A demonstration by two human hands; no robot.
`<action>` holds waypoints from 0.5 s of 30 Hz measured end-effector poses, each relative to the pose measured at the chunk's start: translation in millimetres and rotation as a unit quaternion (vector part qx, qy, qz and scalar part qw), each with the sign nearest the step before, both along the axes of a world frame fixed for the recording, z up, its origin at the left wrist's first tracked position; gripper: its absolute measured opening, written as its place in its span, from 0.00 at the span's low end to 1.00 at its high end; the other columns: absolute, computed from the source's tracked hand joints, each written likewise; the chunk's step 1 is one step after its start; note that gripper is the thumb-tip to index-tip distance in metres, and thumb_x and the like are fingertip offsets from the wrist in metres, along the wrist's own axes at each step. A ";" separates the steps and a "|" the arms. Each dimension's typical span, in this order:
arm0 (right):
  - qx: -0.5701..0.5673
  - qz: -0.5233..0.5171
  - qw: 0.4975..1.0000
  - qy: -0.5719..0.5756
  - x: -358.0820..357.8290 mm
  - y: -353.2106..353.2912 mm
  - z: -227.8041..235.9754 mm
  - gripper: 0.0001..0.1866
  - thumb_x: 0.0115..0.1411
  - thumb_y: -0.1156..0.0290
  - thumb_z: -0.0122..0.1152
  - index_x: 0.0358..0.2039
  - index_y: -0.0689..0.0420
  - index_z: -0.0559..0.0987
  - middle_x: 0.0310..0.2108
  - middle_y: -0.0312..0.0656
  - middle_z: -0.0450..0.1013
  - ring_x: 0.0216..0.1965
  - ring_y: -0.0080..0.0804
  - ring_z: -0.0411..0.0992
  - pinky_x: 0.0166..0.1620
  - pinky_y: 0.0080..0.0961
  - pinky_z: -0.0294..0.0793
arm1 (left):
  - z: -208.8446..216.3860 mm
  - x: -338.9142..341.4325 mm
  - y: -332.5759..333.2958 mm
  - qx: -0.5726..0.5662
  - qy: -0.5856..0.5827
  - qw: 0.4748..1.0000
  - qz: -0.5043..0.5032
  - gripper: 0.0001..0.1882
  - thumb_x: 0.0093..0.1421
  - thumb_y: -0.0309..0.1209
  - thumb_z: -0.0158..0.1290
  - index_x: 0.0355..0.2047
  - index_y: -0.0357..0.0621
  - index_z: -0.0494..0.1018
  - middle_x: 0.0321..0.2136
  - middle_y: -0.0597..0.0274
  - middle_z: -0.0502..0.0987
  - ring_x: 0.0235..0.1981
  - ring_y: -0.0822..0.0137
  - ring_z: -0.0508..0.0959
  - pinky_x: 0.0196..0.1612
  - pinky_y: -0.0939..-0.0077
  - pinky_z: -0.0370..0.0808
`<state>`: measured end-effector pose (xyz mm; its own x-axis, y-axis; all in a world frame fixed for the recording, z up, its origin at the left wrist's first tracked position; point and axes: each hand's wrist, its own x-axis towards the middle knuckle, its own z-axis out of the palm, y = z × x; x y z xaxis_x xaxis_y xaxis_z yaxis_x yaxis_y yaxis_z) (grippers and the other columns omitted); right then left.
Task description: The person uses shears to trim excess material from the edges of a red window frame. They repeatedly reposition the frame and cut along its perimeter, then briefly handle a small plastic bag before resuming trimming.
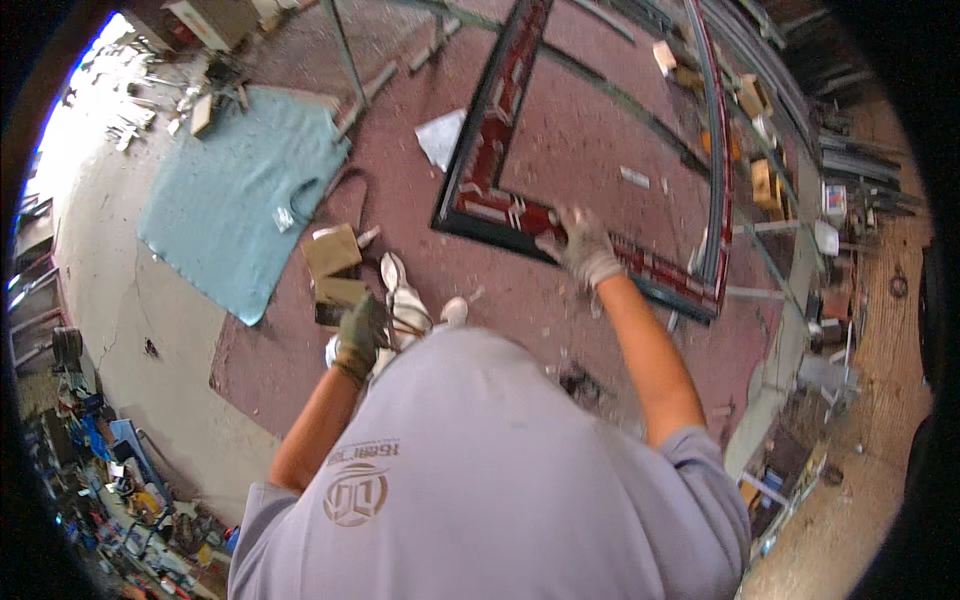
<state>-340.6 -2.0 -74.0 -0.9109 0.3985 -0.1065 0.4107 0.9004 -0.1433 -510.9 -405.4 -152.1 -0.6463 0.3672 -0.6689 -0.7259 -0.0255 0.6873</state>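
Observation:
A large frame with dark red faces and black edges [487,150] stands ahead and to the right, with pale marks along its faces. My right hand [585,248], in a pale glove, grips its near bar, the fingers over the top and the thumb toward me. My left hand [360,335], in a greenish-grey glove, is low beside my body. Its fingers look curled, and I cannot make out what is in them. Cardboard boxes [335,252] sit on the floor just beyond that hand, close to my shoes [395,275].
A light blue cloth [235,195] covers floor at the left, near a white sheet [440,138]. Thin metal bars [345,50] stand behind the frame. Long profiles [775,75] and small boxes [765,185] lie at the right. Tools and clutter [130,465] fill the lower left.

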 end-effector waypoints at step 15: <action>0.026 -0.088 0.996 -0.010 -14.4 -10.6 -3.4 0.53 0.49 0.29 0.60 0.62 0.61 0.68 0.50 0.53 0.72 0.53 0.51 0.71 0.59 0.49 0.66 | -22.9 -9.0 -6.9 0.085 -0.147 0.985 0.005 0.08 0.66 0.38 0.54 0.35 0.49 0.75 0.28 0.67 0.77 0.30 0.69 0.75 0.37 0.71 0.73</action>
<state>-355.0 -12.7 -77.4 -0.8248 0.5568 -0.0989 0.5646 0.8205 -0.0894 -519.9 -412.2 -175.0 -0.4374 0.4851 -0.7572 -0.8924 -0.1298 0.4323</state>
